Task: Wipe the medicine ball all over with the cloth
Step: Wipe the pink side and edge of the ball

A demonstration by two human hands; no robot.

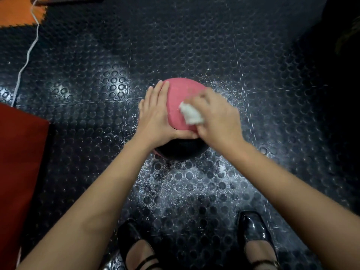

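Two black shoes [255,238] stand on studded black floor [194,45]. Beyond them, one pink-and-black ball [181,96] rests there. Left hand [155,115] lies flat against it; right hand [218,117] presses one white cloth [191,114] on top. Red mat [19,162], white cord [25,61] left.

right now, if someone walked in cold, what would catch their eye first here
The pink and black ball at the centre of the dark studded floor stands out first. The left hand lies flat on its left side, while the right hand presses a white cloth to the pink top. After that, the red mat at the left edge and the black shoes at the bottom.
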